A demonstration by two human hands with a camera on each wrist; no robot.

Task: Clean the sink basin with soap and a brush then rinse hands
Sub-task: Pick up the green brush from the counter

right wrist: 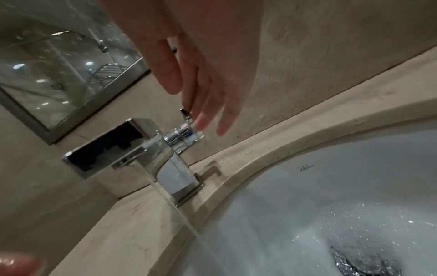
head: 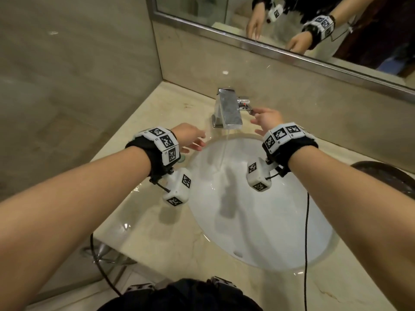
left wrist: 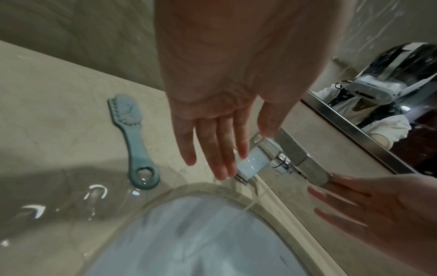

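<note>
Beige marble covers the walls and the bench (head: pixel 157 232) of this bathroom, and a mirror (head: pixel 292 25) hangs above the chrome faucet (head: pixel 228 108). Water runs from the faucet in a thin stream into the white sink basin (head: pixel 280 221), which is set into the bench.

The left hand (head: pixel 190 136) hovers over the bench just left of the faucet, its fingers (left wrist: pixel 222 149) straight, relaxed and holding nothing. The right hand (head: pixel 267 120) reaches to the faucet lever (right wrist: pixel 185 114); its fingers (right wrist: pixel 201 104) are loosely extended and appear to touch the lever without curling round it. A pale blue brush (left wrist: pixel 132 142) lies on the bench left of the basin, apart from both hands. No soap shows in any view.

I judge the person is adjusting the water. Both hands look wet, so the fingers may slip off the small lever. If the lever turns too far, the stream may splash onto the bench, which already carries puddles, and perhaps onto the wrist devices.

One small dark script mark is on the inner basin wall near the faucet; it is too small to read surely. The lever base carries a red and a blue dot.
</note>
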